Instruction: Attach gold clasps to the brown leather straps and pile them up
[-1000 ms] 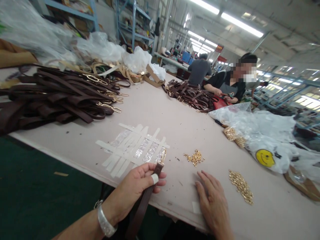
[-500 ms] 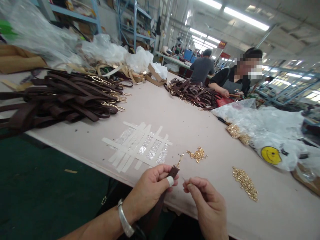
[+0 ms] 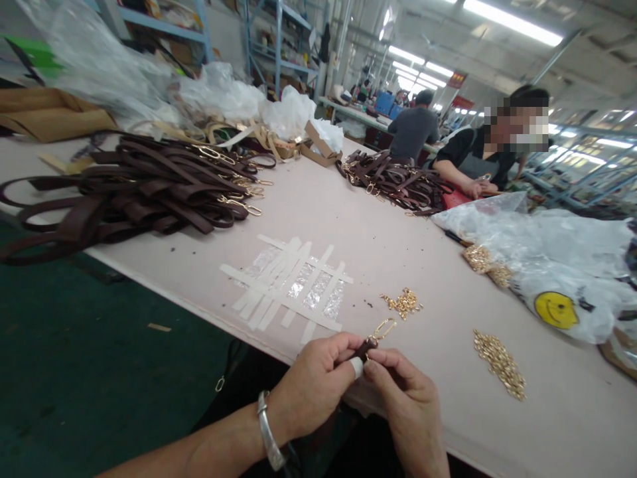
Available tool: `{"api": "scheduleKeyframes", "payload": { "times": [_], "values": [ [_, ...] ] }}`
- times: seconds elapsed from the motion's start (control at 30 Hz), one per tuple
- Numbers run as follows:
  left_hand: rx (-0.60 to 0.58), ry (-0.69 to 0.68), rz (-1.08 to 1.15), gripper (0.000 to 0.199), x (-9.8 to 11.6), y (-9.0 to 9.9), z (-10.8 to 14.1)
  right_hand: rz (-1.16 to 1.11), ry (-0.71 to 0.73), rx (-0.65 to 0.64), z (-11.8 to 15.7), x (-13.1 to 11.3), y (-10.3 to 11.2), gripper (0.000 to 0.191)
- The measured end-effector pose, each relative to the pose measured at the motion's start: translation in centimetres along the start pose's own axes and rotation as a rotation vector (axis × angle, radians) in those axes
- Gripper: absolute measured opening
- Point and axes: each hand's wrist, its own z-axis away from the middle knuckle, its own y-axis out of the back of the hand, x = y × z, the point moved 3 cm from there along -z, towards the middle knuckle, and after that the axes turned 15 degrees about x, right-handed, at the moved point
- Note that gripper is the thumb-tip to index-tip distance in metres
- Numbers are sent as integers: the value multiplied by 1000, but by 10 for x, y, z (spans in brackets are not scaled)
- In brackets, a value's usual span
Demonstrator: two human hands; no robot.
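Note:
In my left hand (image 3: 318,375), closed near the table's front edge, is the end of a dark brown leather strap (image 3: 367,346). A gold oval buckle link (image 3: 385,328) sticks out from that end, over the table. My right hand (image 3: 405,398) pinches thumb and forefinger together right against the strap end. A tiny glint shows at its fingertips; what they hold is too small to make out. Just beyond the hands lies a small heap of gold metal pieces (image 3: 404,303). Further right is a larger pile of gold pieces (image 3: 499,364).
Brown straps with gold links form a big pile (image 3: 149,186) at left and another (image 3: 398,182) at the far side. White tape strips over clear film (image 3: 291,285) lie on the table (image 3: 423,259). Plastic bags (image 3: 572,245) stand at right. A co-worker (image 3: 478,153) sits across.
My right hand has moved left and slightly up, closing the gap to the strap end. The strap end has turned, so its gold link shows as an open oval. The view has shifted a little.

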Motion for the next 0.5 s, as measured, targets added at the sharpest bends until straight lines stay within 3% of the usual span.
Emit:
{"api": "scheduleKeyframes", "payload": {
  "times": [0.13,0.33,0.5],
  "values": [
    [17,-129,-127,35,9,0,3,-4,34,18,3,0,2,16],
    [-2,-347,-460,46,18,1,12,-194,-134,61,10,4,2,22],
    [-25,-351,-522,41,5,1,10,-242,-134,82,15,-5,-5,21]
  ]
}}
